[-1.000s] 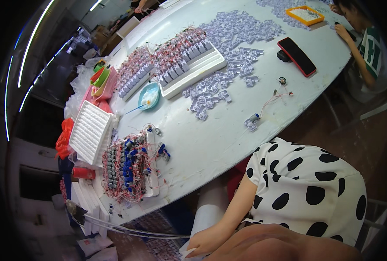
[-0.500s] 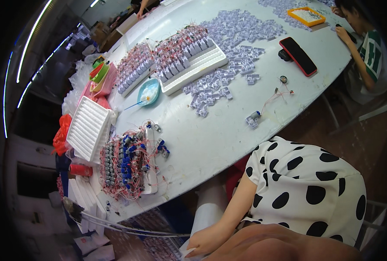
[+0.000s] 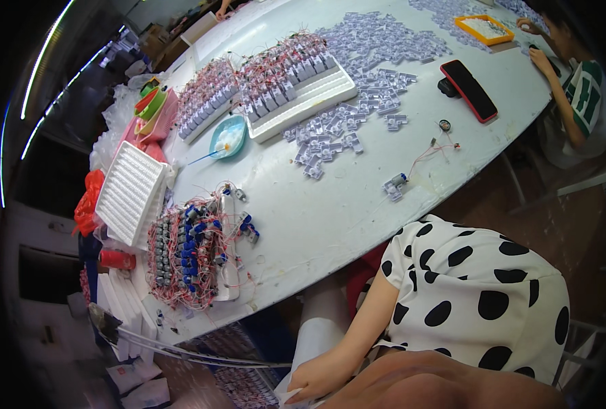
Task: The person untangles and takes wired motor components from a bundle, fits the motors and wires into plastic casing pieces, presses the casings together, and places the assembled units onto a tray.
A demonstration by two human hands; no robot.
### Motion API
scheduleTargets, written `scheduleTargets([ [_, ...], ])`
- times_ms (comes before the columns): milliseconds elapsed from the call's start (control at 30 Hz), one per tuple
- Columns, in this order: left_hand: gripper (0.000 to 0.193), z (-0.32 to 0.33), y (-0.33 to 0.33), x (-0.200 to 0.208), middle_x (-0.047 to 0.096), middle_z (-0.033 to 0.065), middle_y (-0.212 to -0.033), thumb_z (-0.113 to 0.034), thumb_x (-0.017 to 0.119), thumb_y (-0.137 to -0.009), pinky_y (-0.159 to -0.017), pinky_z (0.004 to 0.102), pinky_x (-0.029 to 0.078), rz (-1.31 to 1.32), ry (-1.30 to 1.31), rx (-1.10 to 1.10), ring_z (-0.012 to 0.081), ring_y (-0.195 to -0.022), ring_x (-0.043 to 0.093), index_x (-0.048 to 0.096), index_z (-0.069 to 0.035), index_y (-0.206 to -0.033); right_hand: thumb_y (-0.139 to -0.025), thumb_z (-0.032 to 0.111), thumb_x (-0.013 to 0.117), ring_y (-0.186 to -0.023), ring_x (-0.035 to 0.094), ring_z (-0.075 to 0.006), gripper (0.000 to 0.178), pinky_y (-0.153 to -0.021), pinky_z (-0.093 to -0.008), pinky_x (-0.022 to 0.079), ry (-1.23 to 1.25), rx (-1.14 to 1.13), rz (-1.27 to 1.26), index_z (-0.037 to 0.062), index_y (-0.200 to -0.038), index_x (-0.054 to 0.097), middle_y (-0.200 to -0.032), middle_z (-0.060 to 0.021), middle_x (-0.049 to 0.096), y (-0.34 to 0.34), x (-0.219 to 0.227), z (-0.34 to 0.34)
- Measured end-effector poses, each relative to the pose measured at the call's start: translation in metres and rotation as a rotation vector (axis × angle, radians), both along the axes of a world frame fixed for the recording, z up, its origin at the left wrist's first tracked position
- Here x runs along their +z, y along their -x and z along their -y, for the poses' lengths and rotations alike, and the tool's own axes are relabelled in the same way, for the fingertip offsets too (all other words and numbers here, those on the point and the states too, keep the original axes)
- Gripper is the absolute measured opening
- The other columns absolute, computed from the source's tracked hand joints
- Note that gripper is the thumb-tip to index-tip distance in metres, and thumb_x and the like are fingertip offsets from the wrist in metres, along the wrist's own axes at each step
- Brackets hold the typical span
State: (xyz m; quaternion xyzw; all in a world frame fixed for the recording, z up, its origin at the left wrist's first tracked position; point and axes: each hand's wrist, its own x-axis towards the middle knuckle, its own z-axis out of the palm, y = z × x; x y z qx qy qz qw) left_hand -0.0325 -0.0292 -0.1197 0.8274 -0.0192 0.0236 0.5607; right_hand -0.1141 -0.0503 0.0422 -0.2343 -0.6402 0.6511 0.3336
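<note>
My right hand (image 3: 320, 376) is low in the picture, below the table edge, with its fingers curled at a white, cloth-like edge (image 3: 286, 397). What lies inside the fingers is hidden. My left hand is out of view. On the table nearest to the right hand lies a crowded batch of small grey and blue motors (image 3: 188, 252) with thin red wires. Farther right, a single clear plastic part with a blue-grey motor (image 3: 395, 185) lies wired to a small round piece (image 3: 445, 125).
White foam trays (image 3: 310, 102) of wired parts stand at the back, beside scattered clear plastic housings (image 3: 378, 41). A turquoise dish (image 3: 229, 138), an empty ridged tray (image 3: 131, 194), a red-edged phone (image 3: 470, 92) and a yellow tray (image 3: 483, 31) are around. A co-worker (image 3: 579, 95) sits far right.
My view has shifted slightly, so the table's things appear a little farther left. The right hand stays low in the picture, curled. The co-worker's hands have moved slightly.
</note>
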Motion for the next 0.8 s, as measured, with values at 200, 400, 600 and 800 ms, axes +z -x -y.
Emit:
scheduleTargets([
  [200, 0.041, 0.019, -0.009, 0.024, 0.068, 0.0155, -0.120, -0.017, 0.072, -0.083, -0.098, 0.0391, 0.049, 0.059, 0.042, -0.040, 0.0314, -0.110, 0.064, 0.067, -0.001, -0.120, -0.105, 0.042, 0.045, -0.082, 0.065, -0.0361, 0.056, -0.079, -0.0438, 0.049, 0.034, -0.016, 0.001, -0.0087, -0.097, 0.066, -0.091, -0.0267, 0.069, 0.027, -0.029, -0.005],
  [400, 0.036, 0.035, -0.014, 0.052, 0.070, 0.0182, -0.110, -0.020, 0.063, -0.087, -0.095, 0.0408, 0.051, 0.200, 0.083, -0.037, 0.0361, -0.107, 0.065, 0.067, -0.005, -0.119, -0.106, 0.042, 0.043, -0.081, 0.063, -0.0385, 0.058, -0.077, -0.0461, 0.048, -0.004, -0.066, -0.093, -0.0109, -0.097, 0.063, -0.087, -0.0274, 0.067, 0.025, -0.039, -0.008],
  [600, 0.063, 0.034, -0.015, 0.030, 0.068, 0.0158, -0.119, -0.014, 0.083, -0.069, -0.097, 0.0347, 0.049, -0.187, 1.137, -0.228, 0.0242, -0.108, 0.063, 0.062, 0.006, -0.125, -0.105, 0.044, 0.043, -0.080, 0.064, -0.0436, 0.056, -0.073, -0.0490, 0.049, -0.078, -0.216, 0.066, -0.0061, -0.097, 0.065, -0.086, -0.0283, 0.068, 0.030, -0.080, -0.038],
  [800, 0.067, -0.044, 0.230, -0.119, 0.068, 0.0142, -0.116, -0.013, 0.086, -0.064, -0.089, 0.0351, 0.050, -0.321, 0.787, 0.501, 0.0242, -0.100, 0.063, 0.062, 0.010, -0.122, -0.103, 0.044, 0.045, -0.086, 0.067, -0.0443, 0.049, -0.076, -0.0521, 0.050, -0.185, -0.265, 0.441, 0.0009, -0.102, 0.068, -0.092, -0.0246, 0.071, 0.014, -0.157, -0.083],
])
